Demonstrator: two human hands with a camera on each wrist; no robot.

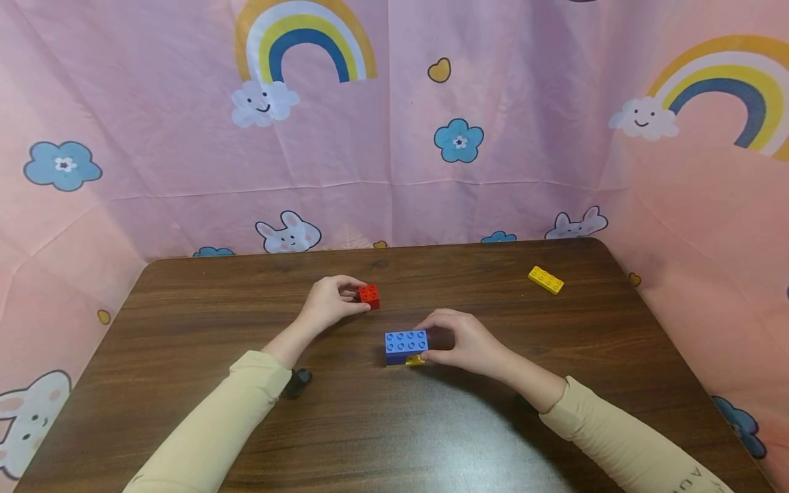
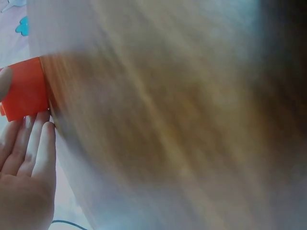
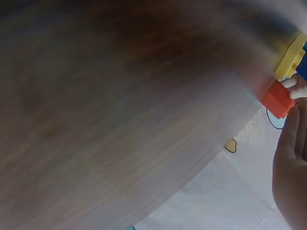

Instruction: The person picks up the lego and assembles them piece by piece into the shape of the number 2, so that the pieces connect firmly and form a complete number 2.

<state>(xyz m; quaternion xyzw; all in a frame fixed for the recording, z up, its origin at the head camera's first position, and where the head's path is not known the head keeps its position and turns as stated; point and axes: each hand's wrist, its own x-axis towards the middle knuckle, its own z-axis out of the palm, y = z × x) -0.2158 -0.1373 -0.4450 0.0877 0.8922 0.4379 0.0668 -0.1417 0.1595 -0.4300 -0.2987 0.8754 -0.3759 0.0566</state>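
A small square red toy brick (image 1: 369,296) is pinched between the thumb and fingers of my left hand (image 1: 329,301), studs up. The left wrist view shows the red brick (image 2: 26,88) close up, with the thumb on one side and fingertips on the other. Nearer to me, my right hand (image 1: 468,342) grips the right end of a longer blue toy brick (image 1: 405,342). Beneath the blue brick a yellow piece (image 1: 416,360) shows in part. At the right wrist view's edge, the yellow piece (image 3: 290,57) sits against the blue brick (image 3: 302,67).
A flat yellow brick (image 1: 546,280) lies toward the table's back right corner. The brown wooden table (image 1: 203,294) ends at a patterned pink curtain (image 1: 345,157) behind. A small black object (image 1: 298,382) shows beside the left sleeve.
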